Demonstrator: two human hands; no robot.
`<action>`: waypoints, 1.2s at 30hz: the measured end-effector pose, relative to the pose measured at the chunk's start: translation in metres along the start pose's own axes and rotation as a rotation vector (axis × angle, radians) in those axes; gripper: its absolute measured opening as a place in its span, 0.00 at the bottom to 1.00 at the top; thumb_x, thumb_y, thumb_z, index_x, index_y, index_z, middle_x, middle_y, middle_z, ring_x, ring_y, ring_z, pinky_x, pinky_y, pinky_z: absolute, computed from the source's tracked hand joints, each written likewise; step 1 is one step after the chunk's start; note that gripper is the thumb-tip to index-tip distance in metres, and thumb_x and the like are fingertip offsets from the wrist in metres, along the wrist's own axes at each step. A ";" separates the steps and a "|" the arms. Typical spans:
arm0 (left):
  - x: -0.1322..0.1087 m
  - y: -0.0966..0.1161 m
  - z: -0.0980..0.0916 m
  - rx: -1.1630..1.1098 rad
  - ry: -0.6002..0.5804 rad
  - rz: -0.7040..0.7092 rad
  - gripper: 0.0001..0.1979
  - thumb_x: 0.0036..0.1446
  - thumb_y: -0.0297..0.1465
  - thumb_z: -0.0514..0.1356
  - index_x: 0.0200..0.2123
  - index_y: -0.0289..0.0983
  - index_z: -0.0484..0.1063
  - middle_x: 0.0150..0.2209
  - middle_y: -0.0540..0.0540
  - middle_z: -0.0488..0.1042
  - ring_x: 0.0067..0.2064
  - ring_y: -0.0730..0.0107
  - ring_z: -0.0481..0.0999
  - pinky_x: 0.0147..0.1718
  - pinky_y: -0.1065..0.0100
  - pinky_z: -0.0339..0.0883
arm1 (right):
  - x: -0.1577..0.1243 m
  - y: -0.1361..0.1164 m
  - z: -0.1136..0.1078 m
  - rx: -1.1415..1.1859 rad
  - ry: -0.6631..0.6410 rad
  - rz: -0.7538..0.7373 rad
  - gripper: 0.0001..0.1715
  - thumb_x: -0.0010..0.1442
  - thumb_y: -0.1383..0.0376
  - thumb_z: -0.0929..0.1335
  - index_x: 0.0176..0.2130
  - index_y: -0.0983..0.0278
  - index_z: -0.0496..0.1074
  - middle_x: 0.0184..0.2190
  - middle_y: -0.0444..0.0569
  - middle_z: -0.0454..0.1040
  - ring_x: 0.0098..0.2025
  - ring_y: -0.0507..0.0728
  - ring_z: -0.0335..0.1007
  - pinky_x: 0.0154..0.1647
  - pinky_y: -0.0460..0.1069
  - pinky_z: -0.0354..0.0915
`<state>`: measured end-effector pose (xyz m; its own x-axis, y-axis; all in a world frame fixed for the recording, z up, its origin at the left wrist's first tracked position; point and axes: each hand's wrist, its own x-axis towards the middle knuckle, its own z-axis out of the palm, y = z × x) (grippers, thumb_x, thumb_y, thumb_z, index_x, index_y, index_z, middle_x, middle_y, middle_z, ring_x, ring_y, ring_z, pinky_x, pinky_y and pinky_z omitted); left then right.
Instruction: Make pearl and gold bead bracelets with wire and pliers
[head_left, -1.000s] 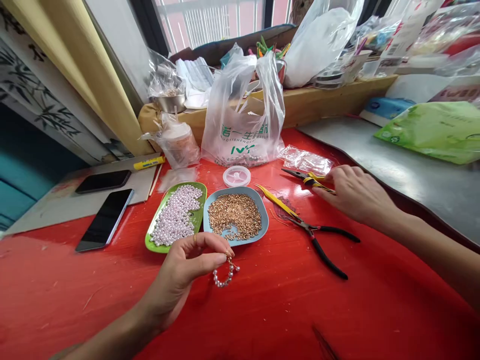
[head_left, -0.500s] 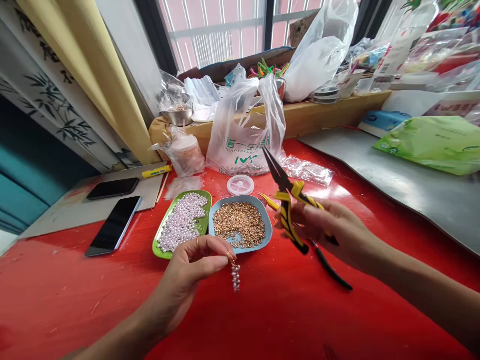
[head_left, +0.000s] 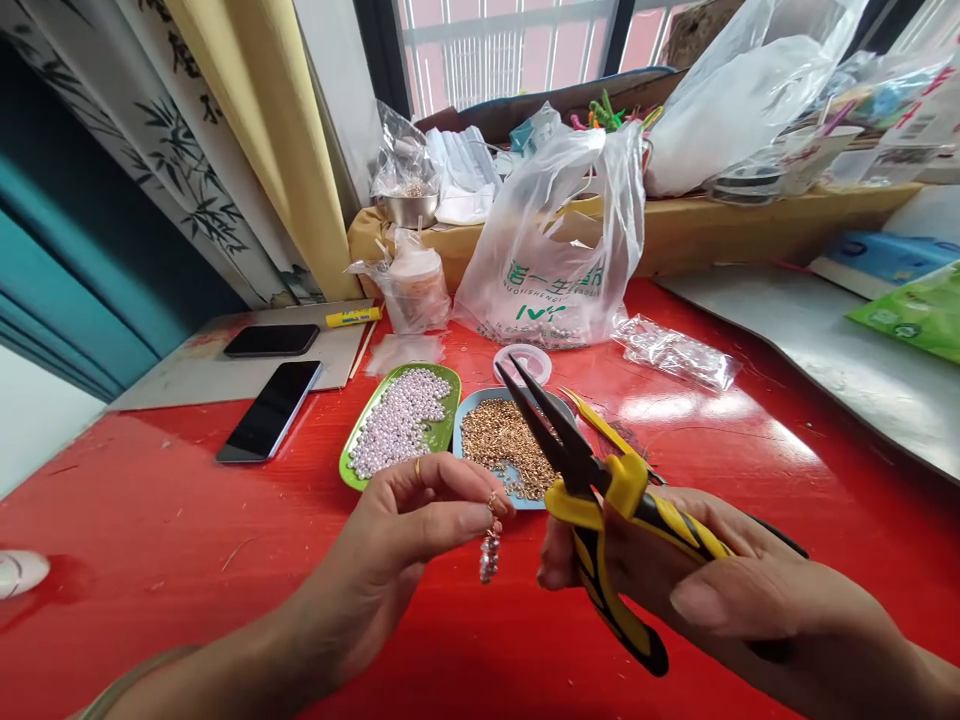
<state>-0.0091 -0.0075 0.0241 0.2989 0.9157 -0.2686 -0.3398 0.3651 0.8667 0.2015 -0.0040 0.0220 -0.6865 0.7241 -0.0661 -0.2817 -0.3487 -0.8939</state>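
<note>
Between thumb and index finger, my left hand [head_left: 427, 540] pinches the gold top of a short beaded dangle [head_left: 490, 555], whose silvery-pink beads hang straight down. My right hand [head_left: 720, 580] grips yellow-and-black needle-nose pliers [head_left: 592, 490], jaws pointing up and left and slightly apart at the tips. The pliers are to the right of the dangle, apart from it. Behind my hands lie a green tray [head_left: 448, 440] of pale pink pearl beads [head_left: 397, 420] and a blue tray [head_left: 457, 425] of gold pieces [head_left: 502, 435], partly hidden by the jaws.
Yellow tweezers [head_left: 600, 415] and a round clear lid [head_left: 517, 366] lie behind the trays. Two phones [head_left: 271, 410] are at left. A white plastic bag [head_left: 555, 250], a wrapped cup [head_left: 416, 290] and a clear packet [head_left: 679, 352] stand or lie farther back. A grey mat [head_left: 795, 350] covers the right.
My right hand has brought the pliers closer to me, nearer the dangle. My left hand keeps its pinch. The view has swung left, shifting the table's things rightward.
</note>
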 end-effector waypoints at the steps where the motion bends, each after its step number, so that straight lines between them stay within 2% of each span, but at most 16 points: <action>1: 0.000 0.001 0.001 -0.013 0.014 -0.015 0.02 0.42 0.27 0.66 0.21 0.38 0.76 0.28 0.51 0.74 0.33 0.71 0.69 0.34 0.71 0.63 | 0.000 0.001 -0.001 -0.040 0.042 0.024 0.13 0.48 0.63 0.70 0.37 0.60 0.78 0.29 0.46 0.74 0.31 0.53 0.68 0.39 0.49 0.66; 4: 0.000 0.002 0.002 -0.040 0.049 -0.038 0.02 0.40 0.27 0.67 0.21 0.38 0.76 0.28 0.51 0.74 0.33 0.72 0.69 0.36 0.71 0.63 | -0.002 0.003 -0.004 -0.200 0.190 0.071 0.12 0.49 0.60 0.71 0.35 0.62 0.77 0.27 0.46 0.73 0.25 0.50 0.62 0.25 0.43 0.62; 7: 0.000 0.003 0.004 -0.057 0.067 -0.043 0.03 0.39 0.27 0.68 0.20 0.37 0.76 0.27 0.51 0.73 0.31 0.74 0.68 0.31 0.73 0.63 | -0.005 0.006 -0.006 -0.440 0.310 0.044 0.10 0.54 0.57 0.69 0.35 0.59 0.75 0.29 0.45 0.72 0.27 0.50 0.63 0.24 0.43 0.62; 9: 0.000 0.003 0.004 -0.059 0.072 -0.050 0.03 0.39 0.26 0.68 0.20 0.37 0.76 0.25 0.52 0.73 0.28 0.76 0.67 0.28 0.75 0.62 | -0.006 0.008 -0.006 -0.702 0.345 -0.097 0.06 0.56 0.61 0.68 0.37 0.56 0.72 0.33 0.44 0.71 0.32 0.52 0.67 0.29 0.44 0.66; 12: 0.002 0.003 0.004 -0.061 0.059 -0.049 0.03 0.40 0.27 0.68 0.21 0.38 0.77 0.23 0.52 0.73 0.27 0.77 0.68 0.28 0.75 0.63 | -0.003 0.012 -0.009 -1.176 0.300 -0.430 0.13 0.57 0.70 0.64 0.42 0.55 0.66 0.44 0.46 0.66 0.45 0.55 0.66 0.41 0.47 0.68; 14: 0.004 0.002 0.003 -0.061 0.067 -0.044 0.02 0.40 0.27 0.69 0.22 0.38 0.78 0.24 0.51 0.75 0.28 0.75 0.71 0.29 0.74 0.65 | 0.002 0.015 -0.012 -1.456 0.262 -0.632 0.17 0.56 0.76 0.61 0.44 0.60 0.64 0.50 0.50 0.60 0.52 0.56 0.61 0.50 0.50 0.64; 17: 0.005 0.002 0.002 -0.061 0.093 -0.038 0.03 0.39 0.28 0.70 0.22 0.37 0.80 0.25 0.50 0.77 0.29 0.73 0.74 0.29 0.75 0.67 | 0.006 0.019 -0.017 -1.750 0.269 -0.858 0.14 0.56 0.78 0.60 0.40 0.65 0.64 0.54 0.55 0.58 0.57 0.60 0.54 0.59 0.55 0.55; 19: 0.005 0.001 0.002 -0.056 0.097 -0.037 0.03 0.39 0.28 0.70 0.22 0.37 0.80 0.24 0.49 0.77 0.28 0.73 0.74 0.27 0.75 0.66 | 0.007 0.021 -0.019 -1.841 0.324 -0.921 0.11 0.57 0.77 0.60 0.38 0.65 0.64 0.54 0.56 0.59 0.59 0.62 0.52 0.60 0.57 0.51; 22: 0.005 -0.001 0.003 -0.022 0.106 -0.020 0.03 0.39 0.28 0.69 0.23 0.36 0.80 0.23 0.48 0.77 0.27 0.71 0.74 0.26 0.73 0.67 | 0.006 0.023 -0.020 -1.898 0.400 -0.931 0.10 0.58 0.76 0.60 0.39 0.64 0.64 0.54 0.56 0.60 0.61 0.63 0.49 0.60 0.58 0.51; 27: 0.004 -0.003 0.003 0.055 0.114 0.023 0.03 0.42 0.29 0.69 0.24 0.37 0.81 0.24 0.48 0.75 0.28 0.72 0.72 0.28 0.73 0.65 | 0.003 0.024 -0.021 -1.964 0.388 -0.973 0.12 0.57 0.77 0.60 0.40 0.65 0.65 0.53 0.57 0.61 0.65 0.61 0.42 0.62 0.57 0.48; 32: 0.003 -0.004 0.002 0.130 0.048 0.050 0.02 0.46 0.29 0.67 0.26 0.38 0.81 0.25 0.49 0.73 0.28 0.73 0.69 0.28 0.73 0.62 | 0.001 0.023 -0.020 -2.002 0.403 -1.026 0.14 0.54 0.79 0.62 0.39 0.66 0.66 0.53 0.57 0.63 0.65 0.61 0.44 0.61 0.57 0.51; 36: 0.002 -0.007 -0.001 0.188 0.011 0.081 0.05 0.50 0.30 0.65 0.24 0.37 0.80 0.24 0.48 0.72 0.28 0.71 0.69 0.31 0.71 0.62 | 0.002 0.025 -0.019 -2.026 0.410 -1.056 0.13 0.53 0.79 0.64 0.37 0.65 0.68 0.50 0.56 0.69 0.64 0.61 0.47 0.60 0.57 0.53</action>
<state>-0.0070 -0.0084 0.0175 0.2670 0.9430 -0.1985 -0.1900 0.2534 0.9485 0.2063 0.0001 -0.0088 -0.6059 0.3202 0.7282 0.6453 0.7332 0.2145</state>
